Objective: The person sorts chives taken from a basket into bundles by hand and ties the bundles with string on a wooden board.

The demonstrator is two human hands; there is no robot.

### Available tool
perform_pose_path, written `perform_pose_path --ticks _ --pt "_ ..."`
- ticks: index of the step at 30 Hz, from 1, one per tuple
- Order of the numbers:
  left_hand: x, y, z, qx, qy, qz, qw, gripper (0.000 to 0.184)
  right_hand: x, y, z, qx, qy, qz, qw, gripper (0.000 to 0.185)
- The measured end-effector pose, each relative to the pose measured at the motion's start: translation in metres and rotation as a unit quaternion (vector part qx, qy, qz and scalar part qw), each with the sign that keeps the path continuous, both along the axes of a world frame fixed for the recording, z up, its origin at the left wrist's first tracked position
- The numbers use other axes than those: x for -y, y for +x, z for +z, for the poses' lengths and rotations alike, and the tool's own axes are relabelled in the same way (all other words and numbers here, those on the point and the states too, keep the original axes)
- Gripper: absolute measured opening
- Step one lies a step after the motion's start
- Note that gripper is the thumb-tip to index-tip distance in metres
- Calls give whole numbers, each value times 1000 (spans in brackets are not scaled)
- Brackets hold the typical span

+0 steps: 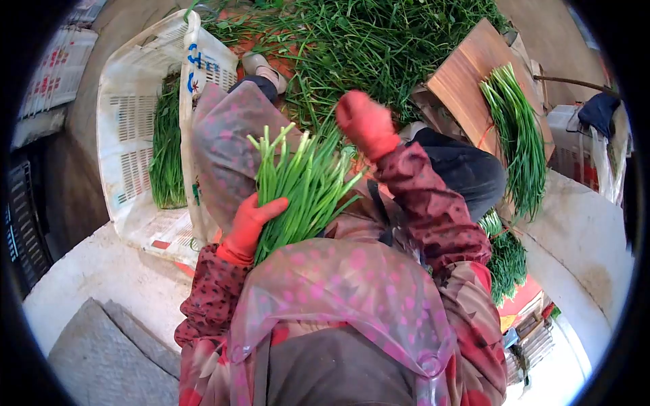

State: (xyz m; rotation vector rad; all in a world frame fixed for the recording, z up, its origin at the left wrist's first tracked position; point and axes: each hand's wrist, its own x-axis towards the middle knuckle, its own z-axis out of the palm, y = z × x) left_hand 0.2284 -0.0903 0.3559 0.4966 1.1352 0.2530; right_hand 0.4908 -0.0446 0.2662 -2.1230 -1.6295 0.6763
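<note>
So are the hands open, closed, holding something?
Left hand: holding a bunch of green stalks.
Right hand: looks closed, though blurred; can't tell whether it holds anything.

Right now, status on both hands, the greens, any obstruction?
Left hand gripping green bundle. Right hand blurred, contents unclear. Bundle's pale ends face forward. Nothing visibly blocking the hands.

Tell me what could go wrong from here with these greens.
The left hand holds the bunch with its tops fanned out, and the right hand is apart from it, so it might spill. The bundle overhangs the wooden board and could slide off. Loose greens beside the shoe could get trodden on.
</note>
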Motion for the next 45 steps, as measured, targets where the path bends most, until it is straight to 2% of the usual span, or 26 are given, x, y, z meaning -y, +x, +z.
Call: perform_pose_path --ticks 2,3,4,7,8,10,13,16,17,18,20,24,25,26,27,28,30,31,32,34,36,38,40,42,43,45 --pt "-3 0 6 -5 -6 19 1000 39 -6 27 -31 -20 36 -110 993 20" --pt "-3 -4 2 -6 -5 18 1000 39 -6 36 -36 -133 23 -123 983 23" --pt "-2 -10 -6 -9 4 12 1000 38 -3 40 -42 -134 22 -124 983 23" --pt "-3 -15 -14 12 -2 22 1000 37 2 48 -19 -274 17 -104 956 13" --pt "-3 -16 -15 29 -13 39 999 37 -1 53 -10 -274 17 -102 956 13" --pt "-7 -14 -10 29 -15 31 999 40 -4 65 6 -396 36 -155 905 10" --pt "-9 -14 -9 28 -23 11 999 45 -20 92 34 -342 165 -165 910 12" --pt "-10 -14 -7 39 -38 13 998 44 -42 128 88 -319 302 -223 870 20" --pt "-11 -13 -6 50 -48 21 997 41 -45 129 118 -313 346 -206 860 21" --pt "-10 -15 -8 49 -43 15 998 41 -50 137 137 -287 388 -215 849 16" --pt "-8 -21 -17 51 -45 22 997 43 -59 142 161 -430 402 -200 783 23" --pt "-7 -17 -16 63 -86 45 993 48 -68 95 191 -484 435 -80 755 21" --pt "-5 -15 -16 78 -71 56 993 51 -75 78 178 -225 486 -28 844 16" --pt "-4 -14 -17 93 -56 70 992 54 -82 61 159 50 495 24 867 11" --pt "-5 -17 -25 92 -53 68 992 54 -61 32 156 -251 406 -1 879 10" --pt "-7 -24 -37 95 -28 75 992 58 -33 3 154 -528 276 -23 803 10" --pt "-9 -34 -44 97 -3 81 992 63 -12 -25 95 -337 261 99 899 14" --pt "-8 -41 -43 52 69 30 996 67 -5 -34 71 -213 219 172 936 14" --pt "-14 -57 -49 111 16 9 994 71 1 -39 63 -85 172 240 952 14" --pt "-17 -62 -47 165 -40 -19 985 75 11 -49 55 -59 118 242 961 14" --pt "-6 -34 -22 101 142 -117 978 65 14 -52 58 -33 63 248 966 14" --pt "-6 -11 5 100 155 -144 972 58 12 -52 68 -11 -30 217 976 15" --pt "-7 -1 14 -17 104 -177 979 56 9 -40 44 -82 159 94 979 14" --pt "-10 0 17 -3 130 -174 976 51 -7 -15 20 -129 184 -115 968 20" --pt "-11 -3 18 -4 100 -150 984 49 -15 8 6 -248 126 -179 944 21" --pt "-11 -8 15 -5 70 -122 990 47 -4 38 18 -94 56 -138 984 26"
